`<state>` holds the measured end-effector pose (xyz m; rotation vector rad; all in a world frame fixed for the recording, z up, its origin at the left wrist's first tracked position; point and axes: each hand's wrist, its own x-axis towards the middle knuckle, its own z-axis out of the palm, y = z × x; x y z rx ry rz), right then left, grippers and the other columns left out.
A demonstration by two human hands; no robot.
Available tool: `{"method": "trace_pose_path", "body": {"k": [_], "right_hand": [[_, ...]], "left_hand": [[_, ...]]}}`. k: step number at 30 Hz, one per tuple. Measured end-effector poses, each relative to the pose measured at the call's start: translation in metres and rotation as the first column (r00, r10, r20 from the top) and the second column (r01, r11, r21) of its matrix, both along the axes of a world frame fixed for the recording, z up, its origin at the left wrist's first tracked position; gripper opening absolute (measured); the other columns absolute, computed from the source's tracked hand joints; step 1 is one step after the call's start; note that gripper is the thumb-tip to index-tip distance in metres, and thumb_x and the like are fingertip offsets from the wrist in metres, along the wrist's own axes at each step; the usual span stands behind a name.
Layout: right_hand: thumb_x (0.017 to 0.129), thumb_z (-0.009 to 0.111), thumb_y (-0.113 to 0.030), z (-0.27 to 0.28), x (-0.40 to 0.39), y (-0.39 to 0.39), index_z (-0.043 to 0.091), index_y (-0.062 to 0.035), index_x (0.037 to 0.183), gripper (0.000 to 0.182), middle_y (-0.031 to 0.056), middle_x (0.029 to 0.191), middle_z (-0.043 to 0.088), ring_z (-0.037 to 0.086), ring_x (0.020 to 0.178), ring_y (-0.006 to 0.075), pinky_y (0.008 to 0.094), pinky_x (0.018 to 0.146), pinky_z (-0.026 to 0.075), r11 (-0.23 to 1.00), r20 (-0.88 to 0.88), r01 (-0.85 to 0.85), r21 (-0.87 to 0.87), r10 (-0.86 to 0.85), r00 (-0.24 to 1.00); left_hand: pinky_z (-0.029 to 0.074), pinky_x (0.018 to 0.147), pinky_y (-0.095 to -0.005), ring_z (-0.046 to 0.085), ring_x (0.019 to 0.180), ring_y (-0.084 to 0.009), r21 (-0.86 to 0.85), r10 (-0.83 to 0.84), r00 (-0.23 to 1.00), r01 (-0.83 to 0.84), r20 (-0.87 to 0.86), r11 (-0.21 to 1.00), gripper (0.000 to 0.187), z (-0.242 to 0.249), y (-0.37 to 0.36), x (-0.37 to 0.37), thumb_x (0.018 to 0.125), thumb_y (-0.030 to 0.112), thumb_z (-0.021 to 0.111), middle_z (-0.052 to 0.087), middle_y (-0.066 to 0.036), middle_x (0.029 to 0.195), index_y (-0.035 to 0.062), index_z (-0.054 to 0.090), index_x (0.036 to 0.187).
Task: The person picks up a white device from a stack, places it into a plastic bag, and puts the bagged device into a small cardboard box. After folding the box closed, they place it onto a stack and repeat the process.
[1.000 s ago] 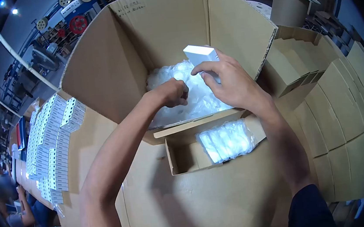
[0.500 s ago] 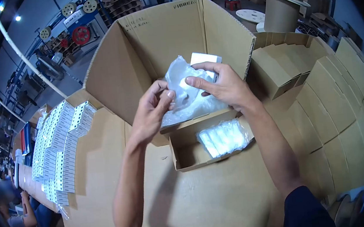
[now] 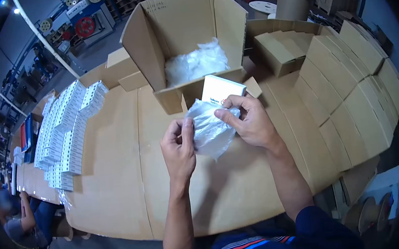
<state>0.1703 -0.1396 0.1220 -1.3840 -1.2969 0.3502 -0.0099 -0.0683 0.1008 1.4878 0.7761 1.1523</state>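
Both hands — left hand, right hand — grip plastic bag.

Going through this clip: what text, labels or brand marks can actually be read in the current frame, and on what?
"FIBREA", faint and partly cut off, printed at the top edge of the open cardboard carton.
Small dark print on the white box held in the right hand: too small to read.
Labels on the rows of small white boxes: too blurred to read.
The clear plastic bag, pinched by the left hand: no print visible.
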Motion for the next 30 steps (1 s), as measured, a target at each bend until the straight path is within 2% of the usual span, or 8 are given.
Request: {"method": "trace_pose_path", "body": {"k": [5, 8, 9, 12, 15, 21, 26, 30], "right_hand": [[0.102, 0.068, -0.025, -0.024, -0.01, -0.053, 0.068, 0.0008, 0.081, 0.034, -0.0008, 0.075, 0.061, 0.05, 0.07, 0.01, 0.0269, 0.064, 0.042, 0.983, -0.351, -0.158, -0.095, 0.115, 0.929], [0.106, 0.061, -0.02, -0.054, -0.02, -0.074, 0.07, 0.0027, 0.098, 0.025, 0.0053, 0.092, 0.071, 0.066, 0.082, 0.0125, 0.0294, 0.075, 0.054, 0.97, -0.839, -0.245, -0.012, 0.124, 0.53], [0.106, 0.06, -0.018, -0.059, -0.026, -0.082, 0.07, 0.0031, 0.103, 0.024, 0.0076, 0.096, 0.072, 0.069, 0.085, 0.0139, 0.0307, 0.079, 0.057, 0.966, -0.94, -0.258, 0.025, 0.11, 0.323], [0.106, 0.058, -0.02, -0.085, -0.041, -0.096, 0.062, 0.0069, 0.121, 0.031, 0.0153, 0.111, 0.072, 0.073, 0.096, 0.0227, 0.0376, 0.088, 0.06, 0.931, -0.99, -0.362, 0.033, 0.08, 0.117], [0.107, 0.055, -0.027, -0.113, -0.059, -0.103, 0.055, 0.0063, 0.133, 0.042, 0.0181, 0.121, 0.069, 0.071, 0.106, 0.0269, 0.0416, 0.094, 0.058, 0.896, -0.997, -0.439, 0.069, 0.077, 0.001], [0.108, 0.049, -0.033, -0.122, -0.074, -0.111, 0.051, 0.0032, 0.14, 0.048, 0.0191, 0.131, 0.065, 0.068, 0.113, 0.0283, 0.0452, 0.1, 0.054, 0.864, -0.978, -0.482, 0.145, 0.051, -0.202], [0.11, 0.049, -0.036, -0.108, -0.092, -0.126, 0.055, 0.0031, 0.137, 0.048, 0.0121, 0.126, 0.065, 0.068, 0.104, 0.0223, 0.0383, 0.088, 0.058, 0.889, -0.983, -0.429, -0.16, -0.104, 0.15], [0.105, 0.061, -0.042, -0.136, -0.073, -0.136, 0.064, 0.0037, 0.129, 0.052, 0.0076, 0.116, 0.061, 0.061, 0.107, 0.0155, 0.0306, 0.092, 0.053, 0.967, -0.733, -0.221, -0.127, 0.059, 0.677]], "left_hand": [[0.029, 0.047, -0.0207, 0.037, 0.056, 0.0, -0.287, -0.083, 0.95, 0.173, 0.3, 0.942, 0.018, -0.025, -0.059, -0.035, 0.109, 0.02, 0.057, 0.046, 0.006, 0.066, 0.0096, 0.049, 0.096], [0.027, 0.042, -0.0193, 0.026, 0.047, -0.0023, -0.36, -0.054, 0.877, 0.252, 0.478, 0.898, 0.013, -0.035, -0.079, -0.061, 0.11, 0.018, 0.053, 0.036, 0.006, 0.064, 0.0111, 0.045, 0.102], [0.038, 0.051, -0.0188, 0.044, 0.058, -0.0062, -0.149, -0.178, 0.828, 0.298, 0.531, 0.943, 0.013, -0.046, -0.074, -0.069, 0.105, 0.009, 0.059, 0.048, 0.002, 0.074, 0.0088, 0.047, 0.112], [0.048, 0.092, -0.0365, 0.057, 0.121, -0.0244, 0.33, -0.092, 0.995, 0.095, -0.027, 0.939, 0.076, -0.057, -0.07, -0.078, 0.081, -0.004, 0.078, 0.059, -0.014, 0.13, 0.0065, 0.041, 0.147], [0.044, 0.11, -0.0455, 0.057, 0.131, -0.0303, 0.561, -0.225, 0.947, 0.317, -0.229, 0.765, 0.062, -0.039, -0.069, -0.078, 0.07, -0.007, 0.067, 0.065, -0.016, 0.133, 0.001, 0.06, 0.131], [0.038, 0.118, -0.0475, 0.054, 0.136, -0.0343, 0.183, -0.351, 0.932, 0.331, 0.088, 0.926, 0.066, -0.067, -0.089, -0.078, 0.058, -0.007, 0.045, 0.069, -0.015, 0.124, -0.001, 0.067, 0.12], [0.052, 0.075, -0.0292, 0.065, 0.082, -0.0175, 0.338, -0.097, 0.995, 0.105, -0.039, 0.935, 0.009, -0.078, -0.1, -0.064, 0.098, 0.003, 0.064, 0.069, -0.01, 0.09, -0.0033, 0.069, 0.102], [0.038, 0.054, -0.0242, 0.051, 0.061, -0.0055, 0.218, 0.151, 0.987, -0.137, -0.051, 0.966, 0.021, -0.071, -0.111, -0.059, 0.104, 0.018, 0.066, 0.06, 0.0, 0.07, -0.0024, 0.071, 0.099]]}}
